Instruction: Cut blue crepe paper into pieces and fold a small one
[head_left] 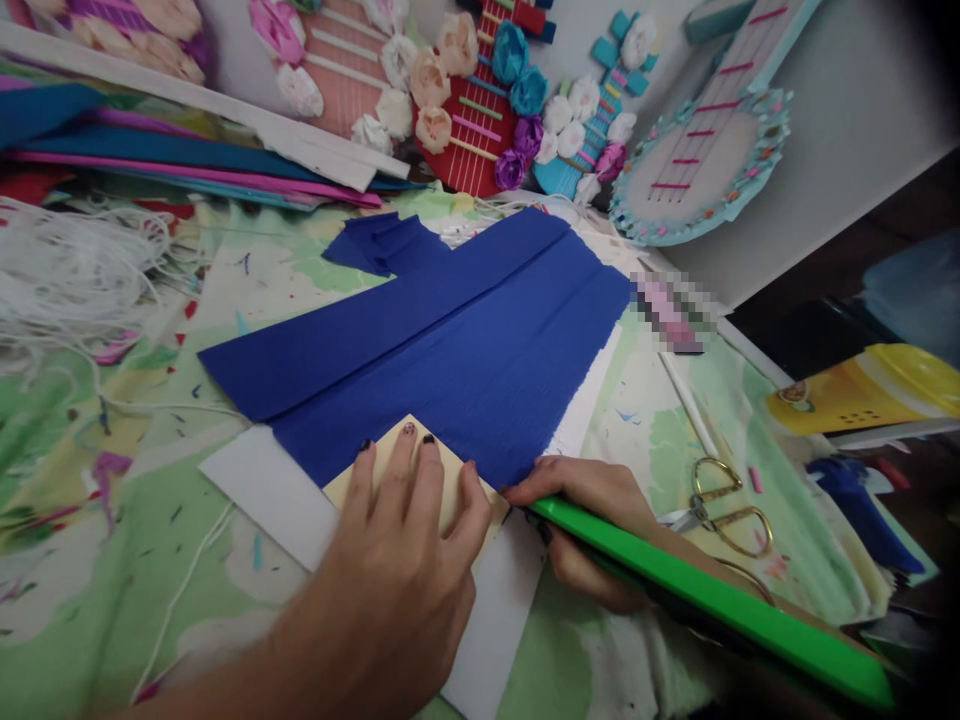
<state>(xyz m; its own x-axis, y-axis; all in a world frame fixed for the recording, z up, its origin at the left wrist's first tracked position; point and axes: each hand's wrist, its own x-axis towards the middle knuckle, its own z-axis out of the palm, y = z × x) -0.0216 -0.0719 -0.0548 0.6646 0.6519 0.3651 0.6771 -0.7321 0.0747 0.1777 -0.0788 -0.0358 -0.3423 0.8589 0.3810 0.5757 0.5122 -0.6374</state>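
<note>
My left hand [405, 560] lies with fingers spread on a pale yellow card [390, 455], pressing it flat over blue crepe paper [457, 340]. Beneath both is a white sheet [270, 490], whose corners stick out toward me. In my right hand [592, 500] is a long green tool [697, 585] with a dark underside, which looks like a utility knife. Its narrow front end meets the right edge of the card; the blade itself is too small to make out.
Gold-handled scissors [720, 505] lie right of my right hand. White cord [82, 270] is heaped at left, below stacked coloured paper [187, 150]. A blue scrap [382, 243] lies behind. Decorated paper guitars [480, 120] lean at the back. A yellow-lidded container [870, 390] stands at right.
</note>
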